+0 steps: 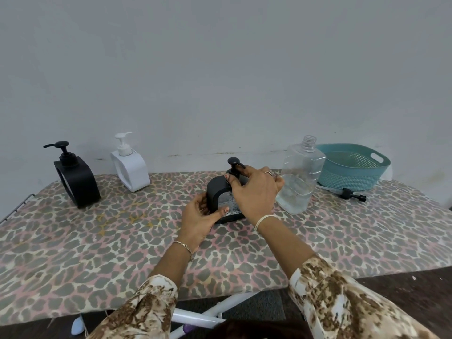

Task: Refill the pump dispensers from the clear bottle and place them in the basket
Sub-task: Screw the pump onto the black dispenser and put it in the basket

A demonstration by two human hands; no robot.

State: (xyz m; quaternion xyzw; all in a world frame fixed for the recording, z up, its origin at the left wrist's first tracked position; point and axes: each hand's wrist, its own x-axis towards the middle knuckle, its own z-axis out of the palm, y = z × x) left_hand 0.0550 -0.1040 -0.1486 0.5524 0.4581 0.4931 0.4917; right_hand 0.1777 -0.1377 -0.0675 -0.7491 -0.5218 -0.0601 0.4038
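Here the black pump dispenser (217, 192) stands upright at the middle of the leopard-print table cover (97, 241), its long axis vertical. Its spout seems to point to the right, where fingers partly cover it. The left hand (199, 221) is curled round the lower left side of its body, with the thumb laid on the front. The right hand (254, 192) comes from above, and its thumb and fingers pinch the pump neck. Just beside this hand, on the right, the clear bottle (299, 177) stands with its open neck up and liquid in its lower part. Behind it the teal basket (352, 167) sits at the far right edge, near the wall. A loose pump head (352, 194) lies on its side in front of the basket, with its long axis running left to right. Well apart at the far left stand a second black dispenser (75, 177), spout to the left, and a white dispenser (129, 167), spout to the right. Open cover lies between the white dispenser and the hands, and along the near edge.
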